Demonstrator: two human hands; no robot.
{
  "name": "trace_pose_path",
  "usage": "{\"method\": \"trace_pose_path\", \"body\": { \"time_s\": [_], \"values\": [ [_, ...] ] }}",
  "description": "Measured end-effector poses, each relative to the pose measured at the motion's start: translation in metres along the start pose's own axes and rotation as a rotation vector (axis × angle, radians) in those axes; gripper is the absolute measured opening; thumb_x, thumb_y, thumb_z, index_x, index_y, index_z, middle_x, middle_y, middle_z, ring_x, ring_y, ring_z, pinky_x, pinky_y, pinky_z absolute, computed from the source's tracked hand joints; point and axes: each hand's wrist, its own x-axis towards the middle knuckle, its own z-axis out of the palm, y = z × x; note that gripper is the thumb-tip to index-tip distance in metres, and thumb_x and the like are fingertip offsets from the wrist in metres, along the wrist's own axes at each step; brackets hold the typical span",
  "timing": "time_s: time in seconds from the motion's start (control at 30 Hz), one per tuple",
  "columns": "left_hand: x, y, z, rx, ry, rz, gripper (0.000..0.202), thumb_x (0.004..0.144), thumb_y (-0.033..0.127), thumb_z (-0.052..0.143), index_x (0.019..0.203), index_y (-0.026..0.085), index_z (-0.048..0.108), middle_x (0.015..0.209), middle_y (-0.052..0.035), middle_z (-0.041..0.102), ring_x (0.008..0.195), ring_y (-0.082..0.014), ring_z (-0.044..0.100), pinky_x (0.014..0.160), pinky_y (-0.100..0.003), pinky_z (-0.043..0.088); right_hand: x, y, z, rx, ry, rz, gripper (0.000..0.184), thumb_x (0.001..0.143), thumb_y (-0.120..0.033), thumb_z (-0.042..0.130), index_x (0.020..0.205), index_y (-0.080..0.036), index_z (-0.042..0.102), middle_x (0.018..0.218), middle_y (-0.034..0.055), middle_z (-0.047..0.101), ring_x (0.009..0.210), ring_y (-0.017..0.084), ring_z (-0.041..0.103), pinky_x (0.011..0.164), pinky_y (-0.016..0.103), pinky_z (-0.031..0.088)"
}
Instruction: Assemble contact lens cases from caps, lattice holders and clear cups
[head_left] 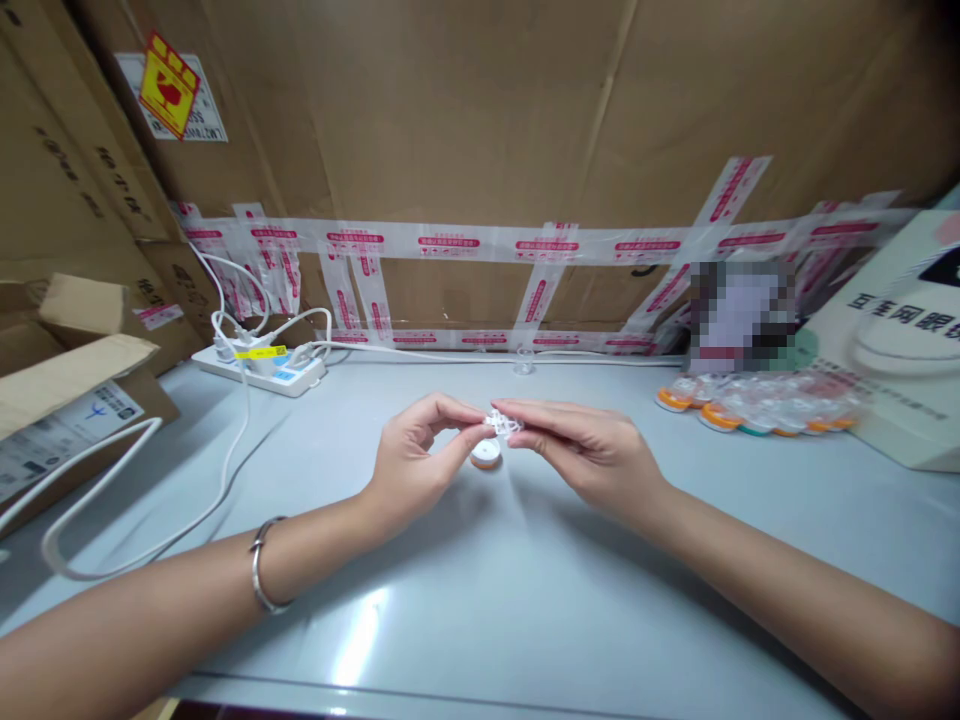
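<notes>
Between the fingertips of both hands is a small white openwork plastic piece [504,424], held above the table. My left hand [424,450] pinches its left side with thumb and fingers. My right hand [589,445] grips the right side, fingers held straight together and thumb below. Just beneath the fingertips, a small round white disc with an orange base [486,455] rests on the table [480,600]. Finer details of the white piece are too small to tell.
A white power strip [262,368] with plugs and cables lies at the back left, beside an opened cardboard box [67,420]. Several orange-and-white round pieces [750,405] sit at the right near a printed white bag [892,340]. A small clear ring [523,361] stands by the taped carton [450,150] behind.
</notes>
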Motion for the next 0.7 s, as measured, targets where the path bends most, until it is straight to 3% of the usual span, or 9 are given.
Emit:
{"method": "trace_pose_path", "body": {
  "time_s": [0.13,0.4,0.7],
  "values": [
    [0.0,0.001,0.001,0.008,-0.007,0.004,0.005,0.074,0.018,0.067,0.076,0.016,0.062,0.077,-0.0022,0.068,0.075,-0.0125,0.065,0.073,-0.024,0.052,-0.001,-0.004,0.001,0.037,0.02,0.078,0.022,0.075,-0.017,0.063,0.095,-0.024,0.071,0.092,0.002,0.073,0.079,0.016,0.069,0.07,0.027,0.059],
    [-0.001,-0.002,0.0,0.023,-0.01,0.044,0.004,0.074,0.019,0.066,0.075,0.016,0.064,0.077,-0.0038,0.07,0.075,-0.0154,0.066,0.073,-0.028,0.055,0.001,-0.012,0.002,0.233,0.013,0.252,0.016,0.071,-0.021,0.068,0.086,-0.027,0.073,0.091,0.0011,0.072,0.083,0.019,0.068,0.075,0.033,0.059],
    [-0.001,0.0,0.0,0.027,-0.006,0.091,0.003,0.074,0.015,0.066,0.074,0.017,0.064,0.076,-0.0035,0.07,0.074,-0.0147,0.067,0.072,-0.026,0.055,0.003,-0.016,0.0,0.397,-0.003,0.436,0.016,0.066,-0.023,0.072,0.082,-0.024,0.071,0.081,0.0006,0.073,0.071,0.017,0.069,0.067,0.032,0.059]
  ]
}}
